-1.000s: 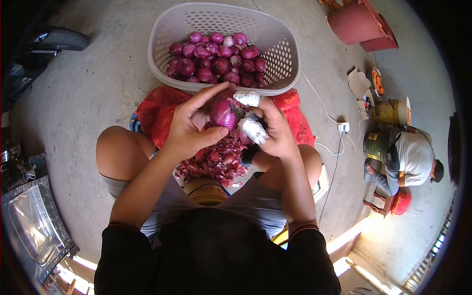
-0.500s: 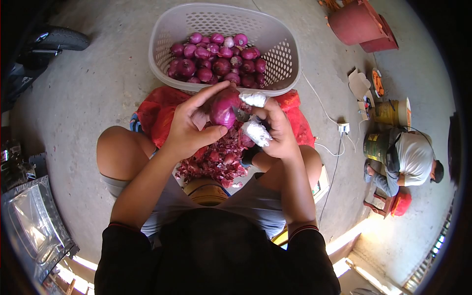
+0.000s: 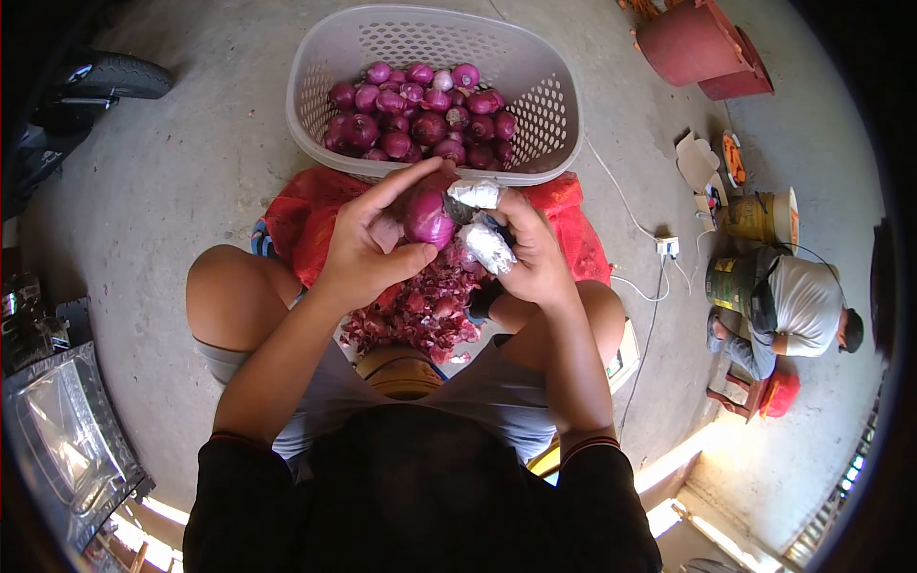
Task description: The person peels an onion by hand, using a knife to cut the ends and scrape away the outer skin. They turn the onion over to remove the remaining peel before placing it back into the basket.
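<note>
The left hand [image 3: 368, 246] is closed around a glossy purple-red round onion [image 3: 429, 222], fingers over its far end and thumb along the near side, so I have the onion held up in mid-view between both hands. At its right side I see the right hand [image 3: 538, 256], fingers curled in, with crinkled silver foil wraps [image 3: 488, 248] over the thumb and a finger – a small dark shape sits between them, and I cannot tell whether that hand grips it or only presses at the onion.

Straight below, both hands block part of my view of a loose heap of dark red papery skins [image 3: 411, 320] and of a bright red mesh sack [image 3: 585, 239], which spreads out on either side. Just beyond is a pale grey perforated plastic basket [image 3: 535, 178] with many whole purple onions [image 3: 406, 115] inside. Bare bent knees [image 3: 234, 286] flank the heap, partly covered by the forearms.

Out to my right a white plug block [image 3: 668, 247] and its thin cables lie on the grey concrete floor [image 3: 220, 124] – past them, a co-worker in a white shirt [image 3: 807, 296] bends beside a dark green bucket [image 3: 728, 284]
</note>
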### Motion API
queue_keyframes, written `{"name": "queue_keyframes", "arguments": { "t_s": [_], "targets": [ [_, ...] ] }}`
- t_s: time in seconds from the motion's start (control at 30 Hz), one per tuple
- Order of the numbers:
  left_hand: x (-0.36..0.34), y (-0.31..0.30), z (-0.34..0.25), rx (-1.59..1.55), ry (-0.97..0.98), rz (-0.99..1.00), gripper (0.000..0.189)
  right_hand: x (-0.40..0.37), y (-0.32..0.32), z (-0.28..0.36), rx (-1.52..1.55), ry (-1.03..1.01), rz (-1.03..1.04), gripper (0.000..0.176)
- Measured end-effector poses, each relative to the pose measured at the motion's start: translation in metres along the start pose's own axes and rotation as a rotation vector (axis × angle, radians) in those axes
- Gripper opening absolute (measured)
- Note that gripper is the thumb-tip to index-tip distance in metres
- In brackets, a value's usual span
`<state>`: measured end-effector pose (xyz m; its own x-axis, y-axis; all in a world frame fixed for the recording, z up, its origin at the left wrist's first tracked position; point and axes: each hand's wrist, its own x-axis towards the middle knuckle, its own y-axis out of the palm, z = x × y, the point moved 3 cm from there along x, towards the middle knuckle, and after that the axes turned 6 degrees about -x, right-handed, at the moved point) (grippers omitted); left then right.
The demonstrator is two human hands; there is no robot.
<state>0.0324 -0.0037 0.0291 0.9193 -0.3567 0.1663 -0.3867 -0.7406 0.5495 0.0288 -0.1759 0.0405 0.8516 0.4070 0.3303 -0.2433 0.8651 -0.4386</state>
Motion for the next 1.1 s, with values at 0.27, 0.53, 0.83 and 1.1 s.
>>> {"name": "queue_keyframes", "arguments": {
  "t_s": [0.27,0.53,0.83,1.1],
  "targets": [
    [-0.002,0.003,-0.002,-0.099,-0.029,0.053,0.075,-0.003,0.001,-0.005,0.193,0.131,-0.085,0.056],
    [0.001,0.001,-0.003,-0.278,-0.108,-0.048,0.068,-0.014,0.005,-0.018,-0.041,0.016,-0.025,0.067],
    [0.001,0.002,-0.003,-0.412,-0.173,-0.01,0.069,-0.01,0.004,-0.016,-0.06,-0.044,-0.039,0.059],
    [0.002,0.003,-0.003,-0.269,-0.146,-0.032,0.074,0.0,0.008,-0.005,-0.053,-0.108,-0.118,0.049]
  ]
}}
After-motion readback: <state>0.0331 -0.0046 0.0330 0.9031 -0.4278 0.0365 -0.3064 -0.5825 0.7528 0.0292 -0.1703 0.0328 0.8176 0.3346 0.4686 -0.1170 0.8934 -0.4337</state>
